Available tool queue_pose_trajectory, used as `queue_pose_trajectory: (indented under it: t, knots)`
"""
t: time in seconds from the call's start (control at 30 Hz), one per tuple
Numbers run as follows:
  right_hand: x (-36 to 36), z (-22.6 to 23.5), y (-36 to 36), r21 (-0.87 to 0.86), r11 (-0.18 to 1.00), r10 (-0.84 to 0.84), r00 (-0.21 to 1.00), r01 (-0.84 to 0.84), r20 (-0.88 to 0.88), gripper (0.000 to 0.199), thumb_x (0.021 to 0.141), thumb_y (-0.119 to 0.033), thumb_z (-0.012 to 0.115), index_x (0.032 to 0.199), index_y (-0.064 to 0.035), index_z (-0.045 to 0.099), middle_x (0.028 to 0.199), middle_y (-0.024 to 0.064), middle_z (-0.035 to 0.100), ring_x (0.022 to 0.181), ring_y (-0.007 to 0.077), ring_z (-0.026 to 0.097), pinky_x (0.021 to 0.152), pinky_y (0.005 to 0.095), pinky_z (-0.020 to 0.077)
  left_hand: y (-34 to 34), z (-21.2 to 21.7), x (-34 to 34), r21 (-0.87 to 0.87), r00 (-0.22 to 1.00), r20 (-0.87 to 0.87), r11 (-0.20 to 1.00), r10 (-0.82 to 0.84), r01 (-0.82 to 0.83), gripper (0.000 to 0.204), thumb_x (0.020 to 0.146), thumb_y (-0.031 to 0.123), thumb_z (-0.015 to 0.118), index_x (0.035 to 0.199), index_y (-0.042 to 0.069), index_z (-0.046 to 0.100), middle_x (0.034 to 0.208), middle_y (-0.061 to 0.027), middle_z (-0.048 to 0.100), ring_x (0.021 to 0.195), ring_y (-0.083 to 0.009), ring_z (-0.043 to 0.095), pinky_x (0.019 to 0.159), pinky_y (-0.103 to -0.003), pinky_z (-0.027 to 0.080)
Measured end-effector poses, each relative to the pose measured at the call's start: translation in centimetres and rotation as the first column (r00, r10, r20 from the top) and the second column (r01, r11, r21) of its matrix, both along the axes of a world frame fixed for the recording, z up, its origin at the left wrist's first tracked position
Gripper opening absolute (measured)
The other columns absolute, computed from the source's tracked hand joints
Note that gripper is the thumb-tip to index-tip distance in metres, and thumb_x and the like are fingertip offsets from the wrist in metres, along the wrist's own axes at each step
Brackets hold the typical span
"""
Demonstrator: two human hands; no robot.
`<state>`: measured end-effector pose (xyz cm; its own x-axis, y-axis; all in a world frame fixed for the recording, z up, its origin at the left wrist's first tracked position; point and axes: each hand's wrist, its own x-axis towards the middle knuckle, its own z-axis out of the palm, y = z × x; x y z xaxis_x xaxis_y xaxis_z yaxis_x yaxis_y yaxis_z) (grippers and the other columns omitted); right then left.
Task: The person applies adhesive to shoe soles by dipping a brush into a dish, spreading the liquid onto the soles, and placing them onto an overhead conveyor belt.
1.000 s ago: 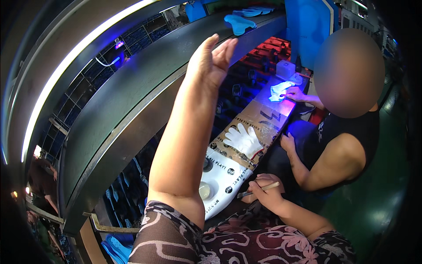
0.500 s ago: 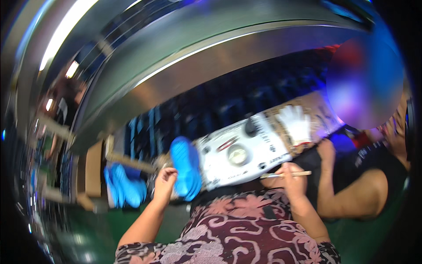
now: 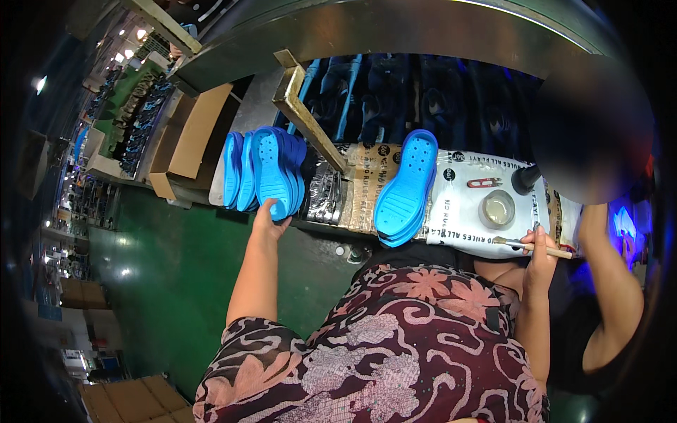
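My left hand [image 3: 271, 220] is closed on the near end of a blue shoe sole [image 3: 272, 166], the top one of a stack at the left. More blue soles [image 3: 245, 176] lean just left of it. In my right hand [image 3: 540, 261] is a paintbrush [image 3: 562, 252] with a wooden handle, its bristles pointing left above the white sheet [image 3: 462, 243]. A second stack of blue soles [image 3: 405, 185] lies between my hands. Beyond the brush stands a small clear cup [image 3: 498, 209] of pale liquid.
Red thread snips [image 3: 484, 183] and a dark bottle-like object [image 3: 525, 180] lie near the cup. Dark racks with blue pieces [image 3: 381, 99] run behind. A metal post [image 3: 310, 123] rises beside the left stack, near a cardboard box [image 3: 190, 134]. A co-worker's arm [image 3: 610, 282] is at the right.
My view has turned left. My left hand has moved left, away from the middle stack of soles, and taken hold of a sole in the left stack. My right hand still holds the paintbrush.
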<state>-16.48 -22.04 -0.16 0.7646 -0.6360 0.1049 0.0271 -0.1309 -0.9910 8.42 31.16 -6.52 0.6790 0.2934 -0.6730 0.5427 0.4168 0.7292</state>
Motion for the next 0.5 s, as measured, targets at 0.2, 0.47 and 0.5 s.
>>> queue_pose_trajectory:
  t: [0.2, 0.47, 0.5]
  knots:
    - [-1.0, -0.5, 1.3, 0.084, 0.989, -0.113, 0.988, 0.122, -0.108, 0.037, 0.095, -0.028, 0.053, 0.071, -0.0014, 0.061, 0.067, 0.0024, 0.056, 0.062, 0.0087, 0.046, 0.061, 0.0229, 0.0360, 2.0, -2.0, -0.5, 0.120, 0.982, 0.016, 0.976, -0.187, 0.184, 0.065, 0.072, 0.018, 0.059, 0.134, 0.018, 0.038, 0.129, -0.0096, 0.044, 0.114, -0.0307, 0.046, 0.091, -0.049, 0.043]
    - [0.1, -0.3, 2.0, 0.140, 0.988, -0.043, 0.992, 0.059, -0.118, 0.035, 0.094, -0.027, 0.054, 0.072, -0.0015, 0.062, 0.074, 0.0057, 0.060, 0.062, 0.0093, 0.047, 0.060, 0.0226, 0.0375, 4.0, -0.9, -13.1, -0.060, 0.838, 0.105, 0.838, -0.535, 0.543, 0.075, 0.067, 0.010, 0.055, 0.138, 0.000, 0.032, 0.129, -0.0134, 0.048, 0.118, -0.0300, 0.049, 0.100, -0.039, 0.041]
    - [0.4, -0.3, 2.1, 0.137, 0.989, -0.033, 0.990, 0.052, -0.140, 0.035, 0.094, -0.027, 0.054, 0.071, -0.0015, 0.061, 0.072, 0.0054, 0.059, 0.061, 0.0091, 0.046, 0.060, 0.0224, 0.0372, 3.2, -0.9, -13.6, -0.050, 0.831, 0.100, 0.832, -0.547, 0.553, 0.075, 0.067, 0.009, 0.056, 0.137, -0.001, 0.032, 0.128, -0.0137, 0.048, 0.118, -0.0284, 0.049, 0.101, -0.038, 0.040]
